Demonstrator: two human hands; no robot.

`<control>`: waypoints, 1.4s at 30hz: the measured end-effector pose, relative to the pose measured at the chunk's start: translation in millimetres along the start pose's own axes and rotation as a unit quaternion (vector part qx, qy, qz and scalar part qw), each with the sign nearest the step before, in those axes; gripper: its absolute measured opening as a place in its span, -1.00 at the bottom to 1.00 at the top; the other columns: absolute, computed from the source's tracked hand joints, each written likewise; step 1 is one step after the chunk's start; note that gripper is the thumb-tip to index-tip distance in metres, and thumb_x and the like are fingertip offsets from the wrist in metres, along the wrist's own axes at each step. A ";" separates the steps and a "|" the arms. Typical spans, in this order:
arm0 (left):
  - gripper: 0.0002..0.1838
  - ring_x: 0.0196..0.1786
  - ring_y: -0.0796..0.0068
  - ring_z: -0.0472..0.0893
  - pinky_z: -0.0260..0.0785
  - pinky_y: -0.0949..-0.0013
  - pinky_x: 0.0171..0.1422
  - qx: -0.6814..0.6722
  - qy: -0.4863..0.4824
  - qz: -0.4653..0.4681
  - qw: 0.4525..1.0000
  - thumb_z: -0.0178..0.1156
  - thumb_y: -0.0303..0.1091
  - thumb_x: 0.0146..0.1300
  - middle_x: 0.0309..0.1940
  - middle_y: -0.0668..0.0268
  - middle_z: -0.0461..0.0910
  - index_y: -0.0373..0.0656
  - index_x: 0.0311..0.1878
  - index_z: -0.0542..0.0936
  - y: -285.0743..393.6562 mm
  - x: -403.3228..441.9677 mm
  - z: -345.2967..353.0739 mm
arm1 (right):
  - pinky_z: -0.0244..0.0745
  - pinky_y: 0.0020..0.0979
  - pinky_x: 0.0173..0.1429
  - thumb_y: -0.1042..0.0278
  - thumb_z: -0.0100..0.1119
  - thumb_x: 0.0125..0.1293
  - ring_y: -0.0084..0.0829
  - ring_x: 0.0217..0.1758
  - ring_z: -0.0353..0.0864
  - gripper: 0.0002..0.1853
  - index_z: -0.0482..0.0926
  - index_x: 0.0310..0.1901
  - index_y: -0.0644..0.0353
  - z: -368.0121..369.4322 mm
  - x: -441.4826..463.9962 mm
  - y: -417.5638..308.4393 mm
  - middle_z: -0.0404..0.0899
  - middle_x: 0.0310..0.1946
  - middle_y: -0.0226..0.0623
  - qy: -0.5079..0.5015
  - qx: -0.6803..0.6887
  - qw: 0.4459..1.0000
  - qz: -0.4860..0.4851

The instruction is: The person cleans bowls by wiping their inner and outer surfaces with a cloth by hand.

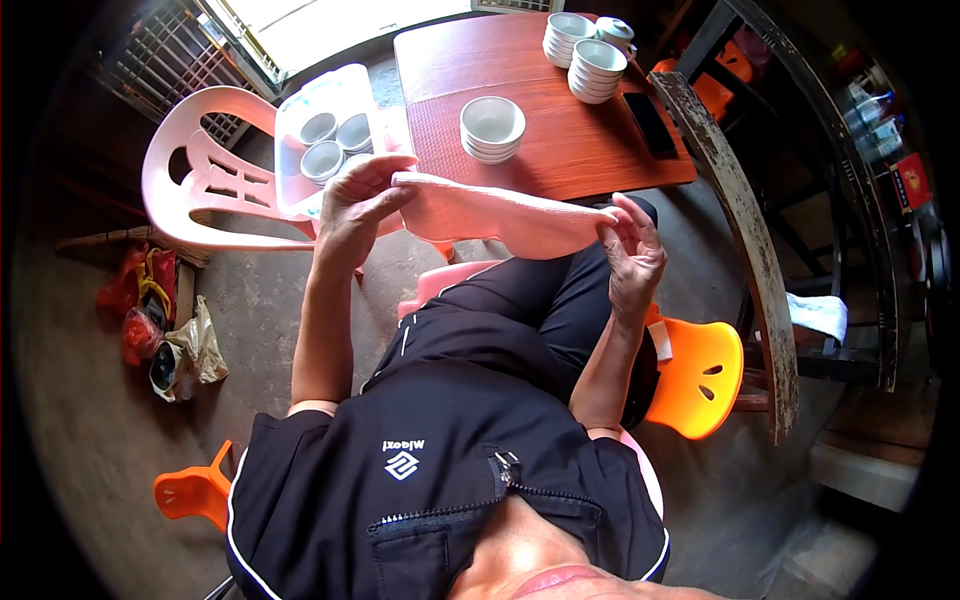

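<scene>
A pink cloth (510,217) is stretched between my two hands above my lap. My left hand (362,192) pinches its left end between thumb and fingers. At the right end, my right hand (632,245) grips a corner with its fingertips. Behind the cloth, a stack of white bowls (492,128) stands on the near part of the brown folding table (450,65). Left of that, a clear plastic tub (285,120) on a pink chair (165,170) holds several bowls (322,160), close behind my left hand.
Two more bowl stacks (597,70), a lidded pot (616,36) and a dark phone-like slab (650,125) are on the table. A worn wooden bench (735,220) and orange chair (700,380) stand right. Plastic bags (200,345) lie on the floor left, near an orange stool (195,490).
</scene>
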State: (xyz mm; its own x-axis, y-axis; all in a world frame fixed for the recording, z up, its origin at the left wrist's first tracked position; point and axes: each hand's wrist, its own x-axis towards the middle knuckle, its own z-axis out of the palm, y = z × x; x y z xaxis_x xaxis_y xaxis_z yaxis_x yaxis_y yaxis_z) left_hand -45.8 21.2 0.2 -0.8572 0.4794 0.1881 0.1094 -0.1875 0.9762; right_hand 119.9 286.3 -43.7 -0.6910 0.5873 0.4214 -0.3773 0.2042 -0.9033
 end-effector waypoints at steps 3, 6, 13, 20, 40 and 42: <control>-0.74 -0.21 0.53 0.64 0.51 0.49 -0.02 -0.022 0.001 -0.025 0.999 0.35 -0.50 0.12 -0.23 0.26 0.67 -0.25 -0.08 0.65 1.7 -1.4 -2.9 | 0.58 -0.46 0.05 0.58 0.25 0.21 -0.51 -0.11 0.63 -0.74 0.62 -0.04 0.25 1.3 1.0 -4.3 0.65 -0.25 -0.30 0.007 -0.039 0.999 0.037; -0.80 -0.23 0.54 0.63 0.50 0.49 -0.03 -0.044 -0.012 -0.027 0.999 0.34 -0.53 0.12 -0.25 0.26 0.67 -0.26 -0.15 0.67 1.0 -2.7 -2.4 | 0.59 -0.48 0.02 0.52 0.23 0.24 -0.52 -0.15 0.64 -0.79 0.62 -0.08 0.26 -2.8 0.2 7.2 0.66 -0.24 -0.28 0.000 -0.075 0.997 0.034; -0.91 -0.24 0.57 0.60 0.47 0.50 -0.04 -0.077 -0.074 0.023 0.994 0.29 -0.57 0.15 -0.30 0.31 0.64 -0.25 -0.26 0.66 -0.4 -3.3 6.0 | 0.53 -0.46 0.10 0.42 0.22 0.28 -0.51 -0.10 0.61 -0.83 0.53 -0.12 0.22 3.7 3.5 18.0 0.63 -0.26 -0.26 0.045 0.145 0.985 0.082; -0.89 -0.28 0.61 0.58 0.44 0.53 -0.09 -0.132 -0.054 -0.051 0.988 0.26 -0.52 0.20 -0.33 0.34 0.62 -0.25 -0.19 0.62 -15.1 0.8 -0.4 | 0.52 -0.50 -0.02 0.37 0.33 0.19 -0.53 -0.22 0.59 -0.78 0.61 -0.16 0.24 -1.6 0.1 27.3 0.61 -0.35 -0.35 0.026 0.350 0.921 0.167; -0.91 -0.28 0.66 0.55 0.43 0.54 -0.15 -0.076 0.033 -0.069 0.994 0.22 -0.54 0.21 -0.34 0.35 0.61 -0.26 -0.21 0.57 -66.8 -5.7 56.5 | 0.43 -0.57 -0.36 0.43 0.27 0.25 -0.66 -0.45 0.52 -0.87 0.60 -0.22 0.26 58.4 -17.1 34.9 0.57 -0.50 -0.40 0.054 -0.074 0.992 0.089; -0.89 -0.28 0.63 0.57 0.45 0.53 -0.12 -0.073 -0.003 -0.065 0.995 0.23 -0.54 0.21 -0.34 0.35 0.61 -0.29 -0.20 0.57 -66.7 -12.7 76.1 | 0.45 -0.56 -0.33 0.49 0.28 0.22 -0.63 -0.43 0.55 -0.88 0.61 -0.21 0.26 69.8 -23.2 33.9 0.57 -0.46 -0.37 0.010 -0.074 0.996 0.056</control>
State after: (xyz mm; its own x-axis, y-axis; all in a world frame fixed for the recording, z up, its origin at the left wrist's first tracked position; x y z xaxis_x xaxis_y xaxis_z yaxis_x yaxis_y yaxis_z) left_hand -3.9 92.8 -59.1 -0.8558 0.5136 0.0621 -0.0773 -0.2457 0.9663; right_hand 80.0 224.9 -78.5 -0.7104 0.6285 0.3167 -0.2029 0.2479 -0.9473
